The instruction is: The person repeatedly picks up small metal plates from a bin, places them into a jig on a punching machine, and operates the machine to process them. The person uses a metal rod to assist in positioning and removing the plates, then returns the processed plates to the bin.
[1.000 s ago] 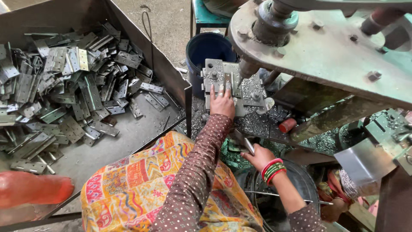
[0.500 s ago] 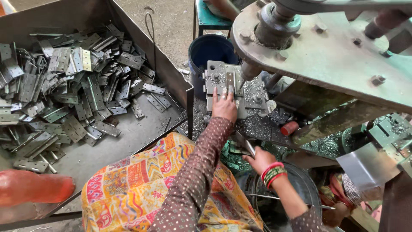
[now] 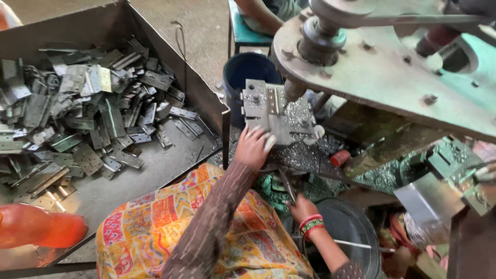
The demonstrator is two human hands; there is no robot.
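Hinge plates [image 3: 88, 119], too many to count, lie heaped in the grey sheet-metal bin [image 3: 155, 31] at far left, within easy reach of the press. One dark blue bucket [image 3: 247, 77] stands behind the bin's corner. Next, the left hand [image 3: 252, 147] rests flat, fingers spread, on a plate seated in the steel die block [image 3: 268, 111], seemingly steadying it under the ram. Lower right, the right hand [image 3: 300, 207], bangled at the wrist, closes its fingers round one thin metal rod [image 3: 287, 186].
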